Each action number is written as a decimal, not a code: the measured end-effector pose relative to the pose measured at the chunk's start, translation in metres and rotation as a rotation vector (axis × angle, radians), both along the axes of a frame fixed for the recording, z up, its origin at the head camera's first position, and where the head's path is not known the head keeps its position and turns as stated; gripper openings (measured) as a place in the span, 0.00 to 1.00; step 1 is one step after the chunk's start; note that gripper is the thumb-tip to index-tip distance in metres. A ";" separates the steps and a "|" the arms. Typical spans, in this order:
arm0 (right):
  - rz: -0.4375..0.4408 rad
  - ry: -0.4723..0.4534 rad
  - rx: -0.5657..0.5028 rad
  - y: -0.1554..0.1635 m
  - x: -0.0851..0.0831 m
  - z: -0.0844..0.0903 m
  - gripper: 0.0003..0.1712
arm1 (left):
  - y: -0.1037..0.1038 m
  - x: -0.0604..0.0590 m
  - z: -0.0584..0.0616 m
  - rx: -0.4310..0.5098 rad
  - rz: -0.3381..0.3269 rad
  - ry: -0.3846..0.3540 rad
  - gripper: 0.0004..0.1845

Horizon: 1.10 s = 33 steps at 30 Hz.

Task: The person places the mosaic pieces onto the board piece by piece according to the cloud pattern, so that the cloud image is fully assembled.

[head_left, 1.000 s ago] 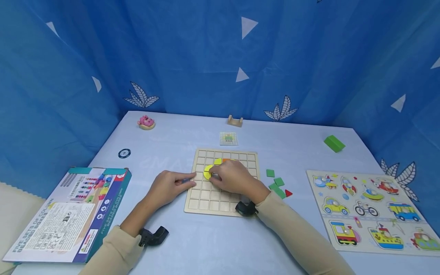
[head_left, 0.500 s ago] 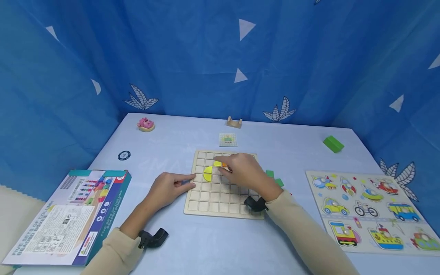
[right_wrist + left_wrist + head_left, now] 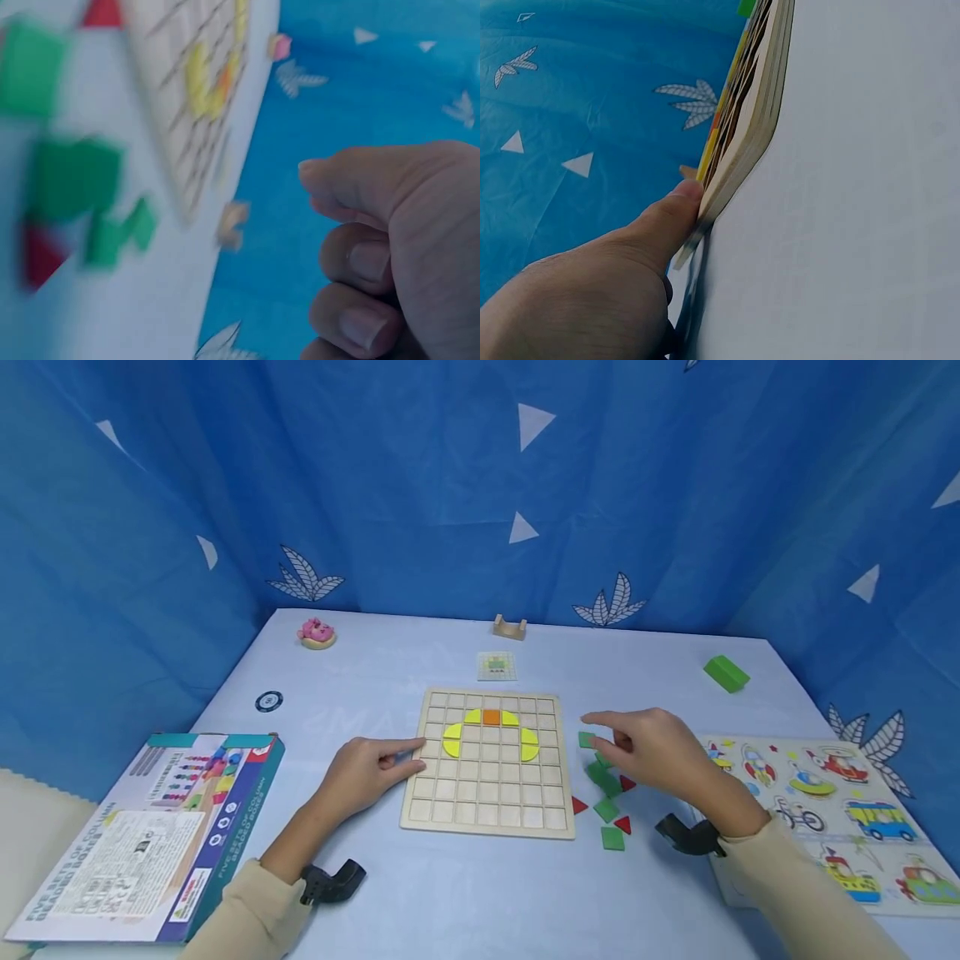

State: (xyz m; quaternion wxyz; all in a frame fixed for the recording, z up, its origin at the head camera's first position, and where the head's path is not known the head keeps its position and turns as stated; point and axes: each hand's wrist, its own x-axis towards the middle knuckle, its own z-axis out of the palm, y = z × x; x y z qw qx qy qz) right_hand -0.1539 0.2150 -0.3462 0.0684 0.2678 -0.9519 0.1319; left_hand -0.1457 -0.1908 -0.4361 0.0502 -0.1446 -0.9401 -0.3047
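Left hand [image 3: 363,772], unclenched, touches the left edge of the board [image 3: 476,814]; right hand [image 3: 654,752], empty and loosely curled, hovers near green tiles [image 3: 612,838] right of the board.

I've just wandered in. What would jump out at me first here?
Probably the yellow pieces and orange square, arranged arch-like on the wooden grid board mid-scene. Next, perhaps, the bright blue curtain behind the table, and the colorful vehicle puzzle board on the right, partly hidden by the right hand and arm.
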 end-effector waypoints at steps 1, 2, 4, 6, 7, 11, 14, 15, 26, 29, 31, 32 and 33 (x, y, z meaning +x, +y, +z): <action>-0.024 -0.019 0.004 0.008 0.003 -0.003 0.22 | 0.000 0.000 0.000 -0.001 0.003 0.000 0.22; -0.046 -0.041 0.005 0.015 0.006 -0.007 0.22 | -0.001 0.000 0.000 0.001 0.007 0.000 0.22; -0.085 -0.086 0.004 0.028 0.012 -0.014 0.21 | -0.001 0.000 0.000 0.004 0.009 0.000 0.22; -0.114 -0.124 -0.004 0.037 0.016 -0.021 0.20 | -0.002 0.000 -0.001 0.005 0.007 -0.001 0.22; -0.128 -0.136 -0.011 0.040 0.018 -0.025 0.20 | -0.002 0.000 -0.001 0.005 0.005 -0.001 0.22; -0.158 -0.133 -0.032 0.048 0.020 -0.034 0.19 | -0.005 0.001 -0.003 0.007 0.011 0.002 0.22; -0.161 -0.108 -0.034 0.049 0.017 -0.040 0.19 | -0.007 0.001 -0.003 0.009 0.016 0.011 0.22; -0.164 -0.108 -0.032 0.048 0.017 -0.042 0.18 | -0.008 0.001 -0.003 0.010 0.014 0.013 0.22; -0.147 -0.165 0.012 0.032 0.007 -0.050 0.22 | -0.005 -0.003 -0.001 0.001 0.009 0.006 0.22; -0.143 -0.183 0.033 0.031 0.006 -0.051 0.23 | -0.003 -0.003 -0.001 0.001 -0.004 -0.008 0.22; -0.144 -0.182 0.039 0.031 0.006 -0.052 0.23 | -0.002 -0.003 0.000 0.005 -0.007 -0.006 0.22; -0.147 -0.176 0.042 0.032 0.006 -0.053 0.23 | -0.002 -0.003 0.000 0.006 -0.007 -0.003 0.22; -0.150 -0.175 0.040 0.031 0.006 -0.054 0.23 | -0.001 -0.003 0.001 0.007 -0.007 -0.001 0.22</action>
